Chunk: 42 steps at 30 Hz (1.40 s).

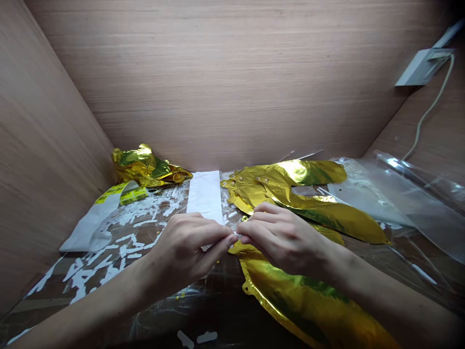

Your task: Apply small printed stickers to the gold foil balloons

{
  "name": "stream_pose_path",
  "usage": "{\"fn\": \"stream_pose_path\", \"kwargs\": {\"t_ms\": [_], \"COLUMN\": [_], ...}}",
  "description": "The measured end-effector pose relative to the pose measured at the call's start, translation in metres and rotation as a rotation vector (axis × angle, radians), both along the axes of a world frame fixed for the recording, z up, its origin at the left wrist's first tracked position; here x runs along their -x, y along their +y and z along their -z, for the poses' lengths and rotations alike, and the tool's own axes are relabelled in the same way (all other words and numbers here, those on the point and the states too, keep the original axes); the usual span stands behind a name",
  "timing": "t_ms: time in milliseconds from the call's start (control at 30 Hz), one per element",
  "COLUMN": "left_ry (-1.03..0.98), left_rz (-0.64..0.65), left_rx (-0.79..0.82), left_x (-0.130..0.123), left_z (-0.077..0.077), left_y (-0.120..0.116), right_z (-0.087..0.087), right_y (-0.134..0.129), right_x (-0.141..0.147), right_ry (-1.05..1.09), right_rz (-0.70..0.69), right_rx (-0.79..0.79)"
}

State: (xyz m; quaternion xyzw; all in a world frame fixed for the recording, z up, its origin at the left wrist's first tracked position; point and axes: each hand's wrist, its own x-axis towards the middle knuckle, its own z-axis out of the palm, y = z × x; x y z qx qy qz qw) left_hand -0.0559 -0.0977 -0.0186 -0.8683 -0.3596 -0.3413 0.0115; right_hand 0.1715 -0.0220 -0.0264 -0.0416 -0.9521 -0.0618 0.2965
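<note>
Near the left edge of the surface (145,334) I record a curled yellow-label strip (90,223); near the far left corner, crumpled gold foil (140,167). A white paper strip (204,191) adjoins the far edge. Centrally, the left hand (198,245) and right hand (279,235) pinch a small white piece (238,235), too small to identify. Flattened gold foil balloons (286,300) lie below and beyond the right hand; translucent plastic (385,194) covers the far right corner.

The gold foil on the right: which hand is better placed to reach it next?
Probably the right hand: it appears over that gold foil, while the left hand is nearer the white paper. Both hands' fingertips seem pinched, though.
</note>
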Motion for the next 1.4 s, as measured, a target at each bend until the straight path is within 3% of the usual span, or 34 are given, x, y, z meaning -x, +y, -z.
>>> {"fn": "stream_pose_path", "kwargs": {"t_ms": [533,833,1400], "left_ry": [0.065,0.102,0.030], "left_rz": [0.005,0.084,0.121], "left_rx": [-0.037,-0.067,-0.019], "left_x": [0.0008,0.0053,0.0018], "left_z": [0.0012,0.0014,-0.0013], "left_y": [0.0028,0.0076,0.0017], "right_z": [0.0010,0.0030,0.0054], "right_y": [-0.0032,-0.0022,-0.0045], "right_x": [0.0031,0.0023,0.0018], "right_ry": [-0.010,-0.026,-0.022], "right_rz": [-0.021,-0.050,-0.057], "right_rx": [0.019,0.080,0.105]}}
